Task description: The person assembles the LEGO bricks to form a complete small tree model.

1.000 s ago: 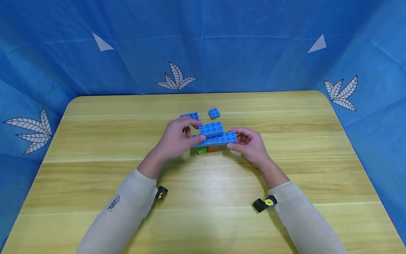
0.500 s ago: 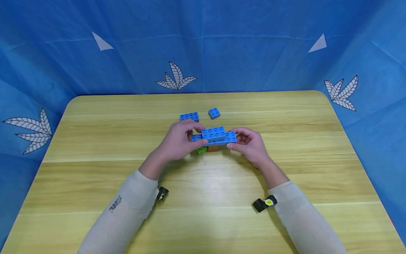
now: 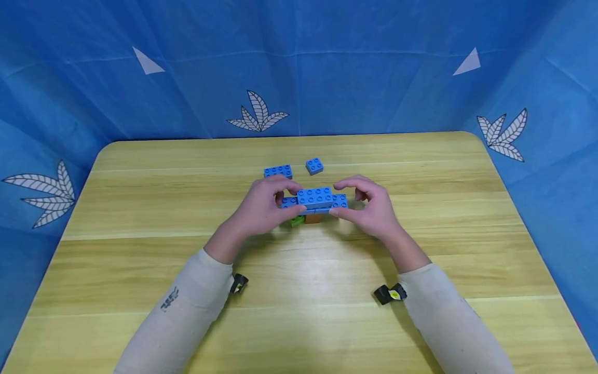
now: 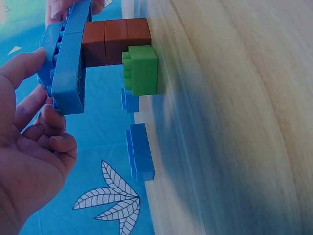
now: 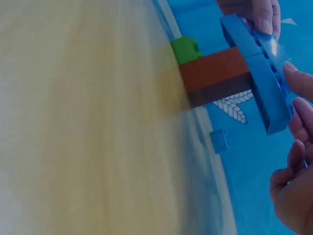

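Observation:
Two blue bricks (image 3: 340,201) lie end to end across the top of a column of brown bricks (image 4: 116,41). Over their joint sits another blue eight-stud brick (image 3: 315,197), slightly tilted in the head view. My left hand (image 3: 259,205) pinches the left end of this upper brick between thumb and index finger. At its right end is my right hand (image 3: 374,210), thumb tip close to the front corner and index finger raised behind, the two spread apart. In the right wrist view, a right fingertip (image 5: 292,68) overlaps the upper brick's end.
A green brick (image 4: 144,71) stands on the table beside the column's foot. Behind the structure lie a blue eight-stud brick (image 3: 277,171) and a small blue four-stud brick (image 3: 314,166). A blue cloth (image 3: 364,93) hangs beyond the wooden table's (image 3: 163,182) far edge.
My left hand has brought the upper blue brick down and slightly right over the joint. My right hand has let go of the lower right brick and shifted toward the upper one.

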`<state>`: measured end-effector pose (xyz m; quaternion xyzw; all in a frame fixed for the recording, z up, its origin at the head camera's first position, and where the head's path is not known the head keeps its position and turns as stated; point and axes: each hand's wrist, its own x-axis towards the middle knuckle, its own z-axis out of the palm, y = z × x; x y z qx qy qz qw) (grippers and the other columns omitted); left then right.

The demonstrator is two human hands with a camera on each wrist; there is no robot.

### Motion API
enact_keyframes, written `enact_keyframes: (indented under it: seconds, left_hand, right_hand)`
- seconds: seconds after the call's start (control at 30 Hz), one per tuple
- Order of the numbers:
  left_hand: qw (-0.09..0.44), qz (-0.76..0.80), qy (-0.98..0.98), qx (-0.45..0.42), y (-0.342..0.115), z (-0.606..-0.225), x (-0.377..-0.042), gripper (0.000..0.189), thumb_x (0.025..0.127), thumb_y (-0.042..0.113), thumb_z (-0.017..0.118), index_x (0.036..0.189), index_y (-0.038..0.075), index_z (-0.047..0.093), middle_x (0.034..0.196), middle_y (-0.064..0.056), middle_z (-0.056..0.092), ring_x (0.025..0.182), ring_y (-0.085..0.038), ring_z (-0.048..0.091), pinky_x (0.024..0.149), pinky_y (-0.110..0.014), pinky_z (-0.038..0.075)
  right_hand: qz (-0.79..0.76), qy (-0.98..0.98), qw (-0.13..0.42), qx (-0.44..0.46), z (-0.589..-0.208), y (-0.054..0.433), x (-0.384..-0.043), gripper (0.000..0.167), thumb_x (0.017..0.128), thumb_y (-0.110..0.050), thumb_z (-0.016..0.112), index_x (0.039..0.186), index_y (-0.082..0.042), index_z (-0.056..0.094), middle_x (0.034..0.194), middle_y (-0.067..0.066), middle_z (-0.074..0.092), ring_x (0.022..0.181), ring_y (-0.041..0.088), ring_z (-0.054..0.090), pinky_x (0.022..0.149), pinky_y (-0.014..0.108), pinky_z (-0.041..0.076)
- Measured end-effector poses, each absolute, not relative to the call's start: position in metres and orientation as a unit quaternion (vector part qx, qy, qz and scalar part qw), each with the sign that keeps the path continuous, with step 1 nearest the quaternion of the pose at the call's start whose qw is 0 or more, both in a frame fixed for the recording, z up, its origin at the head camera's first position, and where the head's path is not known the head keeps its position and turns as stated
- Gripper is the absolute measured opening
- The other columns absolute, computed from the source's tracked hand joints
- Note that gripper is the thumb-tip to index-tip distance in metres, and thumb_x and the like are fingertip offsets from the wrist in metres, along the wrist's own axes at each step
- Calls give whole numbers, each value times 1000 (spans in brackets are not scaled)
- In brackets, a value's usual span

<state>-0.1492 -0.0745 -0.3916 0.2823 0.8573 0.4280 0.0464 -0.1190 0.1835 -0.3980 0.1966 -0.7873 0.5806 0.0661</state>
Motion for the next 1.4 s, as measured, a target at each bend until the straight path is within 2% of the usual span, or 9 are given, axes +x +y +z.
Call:
enact_keyframes:
  seconds: [0.1, 0.37, 0.77, 0.93, 1.2, 1.27, 1.4]
  left_hand:
    - [46, 427, 857, 284, -75, -392, -149, 33, 86, 24, 82, 112, 7, 73, 98, 2, 63, 66, -18, 48, 59, -34, 41]
    - [50, 438, 857, 268, -78, -389, -148, 34, 86, 24, 82, 115, 10, 73, 101, 3, 64, 70, -18, 48, 60, -33, 41]
    - [37, 445, 855, 264, -86, -390, -146, 32, 83, 20, 84, 111, 9, 74, 101, 2, 65, 70, -18, 49, 60, -34, 40]
    - [37, 444, 854, 270, -87, -391, -146, 32, 83, 21, 84, 111, 9, 74, 101, 1, 65, 71, -18, 49, 60, -34, 40]
    - [31, 428, 858, 281, -89, -392, -148, 32, 84, 19, 84, 112, 8, 73, 99, 2, 64, 70, -17, 48, 59, -34, 39]
    - [30, 428, 859, 281, -89, -392, -148, 33, 84, 19, 83, 112, 8, 73, 99, 1, 64, 70, -17, 48, 59, -33, 39]
    - [30, 431, 857, 281, -89, -392, -148, 34, 84, 19, 83, 114, 8, 73, 100, 1, 63, 70, -17, 49, 59, -33, 39]
  right_hand:
    - [569, -794, 63, 204, -394, 180, -118, 41, 72, 11, 84, 110, 8, 69, 106, 25, 66, 75, 47, 41, 64, 44, 31]
    - [567, -801, 56, 184, -398, 180, -117, 39, 73, 11, 83, 109, 9, 69, 106, 22, 67, 77, 45, 42, 65, 43, 33]
    - [572, -802, 49, 165, -399, 180, -117, 36, 74, 10, 84, 107, 6, 71, 102, 19, 68, 72, 44, 39, 62, 31, 31]
    - [571, -803, 48, 164, -399, 180, -117, 36, 74, 10, 84, 107, 5, 71, 102, 18, 68, 72, 42, 39, 61, 30, 30]
    - [566, -807, 52, 163, -398, 180, -118, 36, 73, 10, 84, 107, 5, 72, 102, 18, 68, 71, 40, 39, 62, 31, 30]
    - [561, -809, 54, 165, -397, 179, -118, 37, 72, 10, 85, 107, 5, 72, 103, 19, 68, 73, 42, 41, 63, 34, 32]
    - [538, -816, 78, 196, -405, 179, -124, 42, 71, 3, 89, 109, 0, 72, 108, 13, 70, 86, 37, 52, 69, 42, 38]
